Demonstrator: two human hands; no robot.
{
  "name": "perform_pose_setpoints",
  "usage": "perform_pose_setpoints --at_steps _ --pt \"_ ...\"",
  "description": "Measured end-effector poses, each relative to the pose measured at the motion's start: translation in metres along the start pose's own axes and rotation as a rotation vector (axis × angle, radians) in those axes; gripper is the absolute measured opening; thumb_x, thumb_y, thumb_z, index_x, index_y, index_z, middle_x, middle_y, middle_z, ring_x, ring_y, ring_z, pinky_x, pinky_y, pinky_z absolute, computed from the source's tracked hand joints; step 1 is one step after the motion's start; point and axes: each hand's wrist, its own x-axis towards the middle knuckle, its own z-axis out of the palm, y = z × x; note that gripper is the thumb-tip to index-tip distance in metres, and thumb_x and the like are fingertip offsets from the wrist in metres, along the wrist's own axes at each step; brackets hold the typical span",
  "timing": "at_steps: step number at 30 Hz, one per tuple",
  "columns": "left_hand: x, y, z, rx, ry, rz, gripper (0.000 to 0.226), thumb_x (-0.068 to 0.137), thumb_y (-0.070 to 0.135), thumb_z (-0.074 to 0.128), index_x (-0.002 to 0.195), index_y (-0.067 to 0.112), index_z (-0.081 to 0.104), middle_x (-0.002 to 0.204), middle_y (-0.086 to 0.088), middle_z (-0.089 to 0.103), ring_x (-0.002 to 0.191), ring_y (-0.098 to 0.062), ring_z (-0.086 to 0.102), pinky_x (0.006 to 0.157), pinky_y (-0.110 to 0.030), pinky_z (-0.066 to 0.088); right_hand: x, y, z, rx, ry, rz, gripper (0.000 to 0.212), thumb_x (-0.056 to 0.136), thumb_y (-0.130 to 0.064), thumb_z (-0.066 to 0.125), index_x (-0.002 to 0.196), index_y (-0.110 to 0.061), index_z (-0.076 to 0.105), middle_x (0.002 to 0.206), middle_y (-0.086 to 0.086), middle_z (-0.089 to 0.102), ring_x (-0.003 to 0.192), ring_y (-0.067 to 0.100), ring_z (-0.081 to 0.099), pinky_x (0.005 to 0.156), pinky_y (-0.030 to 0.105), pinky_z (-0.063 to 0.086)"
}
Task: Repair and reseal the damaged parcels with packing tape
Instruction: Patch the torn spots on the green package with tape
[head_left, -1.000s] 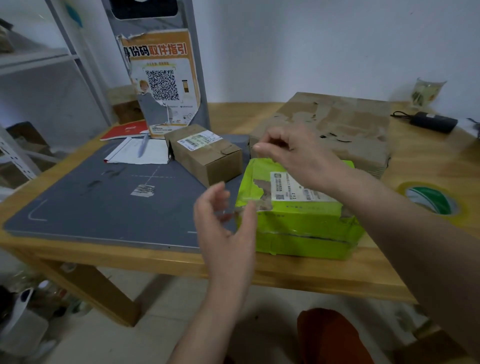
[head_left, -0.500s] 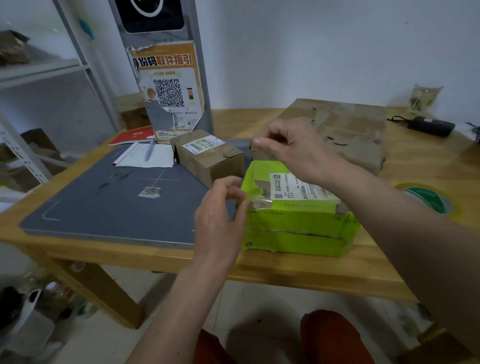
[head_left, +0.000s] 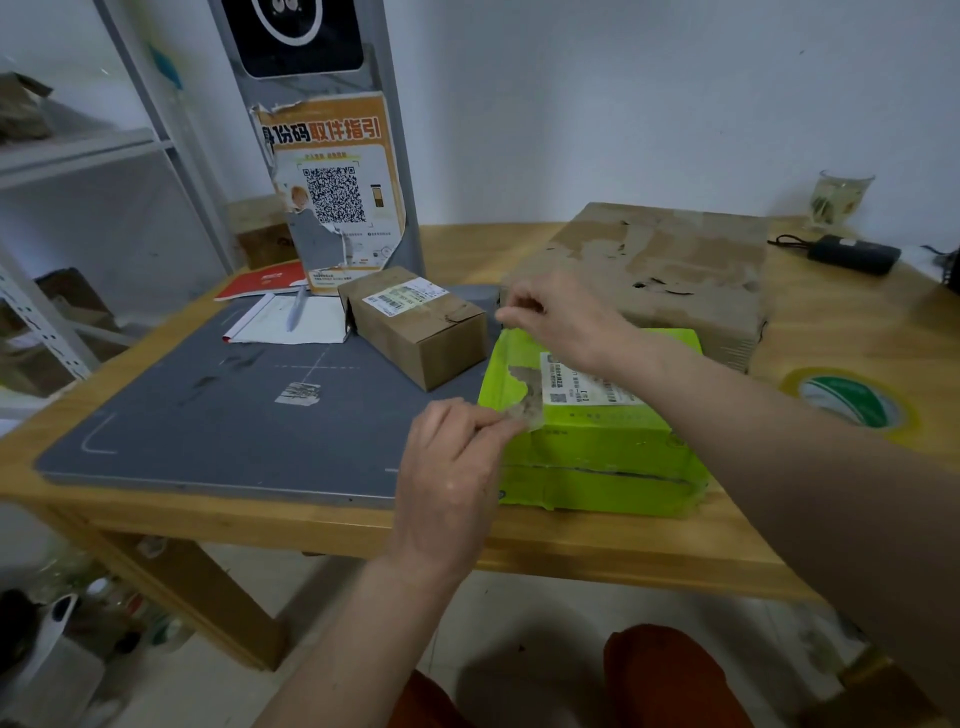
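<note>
A lime-green parcel (head_left: 597, 441) with a white label and a torn patch on top lies at the table's front edge. A strip of clear tape (head_left: 511, 371) stretches over its torn left side. My left hand (head_left: 452, 467) pinches the strip's near end at the parcel's front left corner. My right hand (head_left: 561, 317) pinches the far end above the back left corner. A small brown box (head_left: 421, 332) sits to the left. A large worn cardboard parcel (head_left: 670, 270) lies behind. A roll of packing tape (head_left: 852, 402) lies flat at the right.
A grey mat (head_left: 208, 410) covers the wooden table's (head_left: 571, 551) left half, with a notepad and pen (head_left: 291, 319) at its back. A grey post with a QR poster (head_left: 337, 197) stands behind. A black adapter (head_left: 852, 254) and a glass (head_left: 839, 197) are far right. Metal shelving stands at left.
My left hand moved right and forward to the green parcel's front left corner, bringing the tape strip's near end down onto it. My right hand stayed at the back corner.
</note>
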Motion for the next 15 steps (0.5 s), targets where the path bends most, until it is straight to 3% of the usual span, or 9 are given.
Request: perform_pose_setpoints --at_steps 4,8,12,15 --pt "-0.003 0.000 0.002 0.051 0.011 0.018 0.015 0.086 0.001 0.067 0.097 0.008 0.076 0.085 -0.006 0.066 0.086 -0.022 0.052 0.085 -0.036 0.043 -0.003 -0.002 0.006 -0.090 -0.010 0.000 0.020 0.094 -0.032 0.056 0.079 -0.020 0.057 0.068 -0.006 0.048 0.073 0.020 0.046 0.064 0.030 0.031" --pt "-0.002 0.000 0.000 0.077 0.015 0.045 0.016 0.088 0.004 0.063 0.095 0.011 0.076 0.085 -0.005 0.067 0.086 -0.019 0.052 0.095 -0.039 0.041 -0.005 -0.001 0.011 -0.179 -0.011 -0.008 0.020 0.095 -0.036 0.055 0.083 -0.020 0.058 0.089 0.002 0.060 0.082 0.024 0.050 0.067 0.032 0.033" --pt "-0.003 -0.002 0.000 0.103 0.002 0.058 0.017 0.089 0.006 0.061 0.096 0.011 0.076 0.084 -0.005 0.066 0.086 -0.018 0.052 0.098 -0.038 0.038 -0.007 -0.001 0.015 -0.279 -0.012 -0.051 0.025 0.097 -0.037 0.050 0.096 -0.015 0.060 0.104 0.008 0.063 0.099 0.033 0.056 0.069 0.033 0.033" --pt "-0.004 -0.003 0.001 0.099 -0.017 0.068 0.019 0.084 -0.001 0.066 0.097 0.009 0.076 0.084 -0.006 0.066 0.085 -0.019 0.052 0.096 -0.037 0.040 -0.009 -0.003 0.020 -0.427 -0.009 -0.068 0.029 0.100 -0.039 0.042 0.106 -0.014 0.055 0.111 0.009 0.057 0.101 0.035 0.057 0.068 0.035 0.032"
